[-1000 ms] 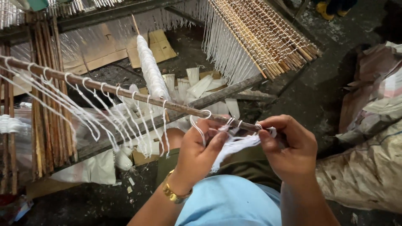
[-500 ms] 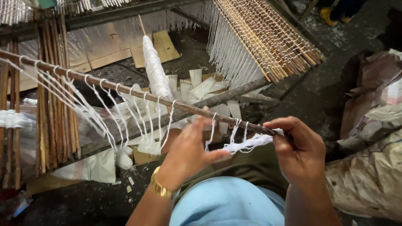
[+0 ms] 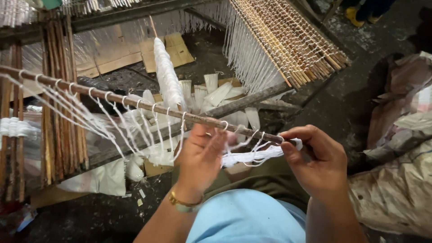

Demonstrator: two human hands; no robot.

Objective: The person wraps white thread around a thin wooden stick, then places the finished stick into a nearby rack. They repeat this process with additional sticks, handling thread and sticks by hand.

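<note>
Head view showed my right hand (image 3: 315,159) pinching the stick (image 3: 148,105) at its near end to steady it, while my left hand (image 3: 202,153) curled around white string (image 3: 252,155) hanging below it.

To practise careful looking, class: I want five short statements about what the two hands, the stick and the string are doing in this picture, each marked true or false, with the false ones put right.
1. The right hand grips the near end of the thin wooden stick. True.
2. White string loops hang along the stick. True.
3. The left hand rests flat on the ground. False: it is raised at the stick, among the strings.
4. The left wrist wears a gold bracelet. True.
5. The string is red. False: it is white.
</note>
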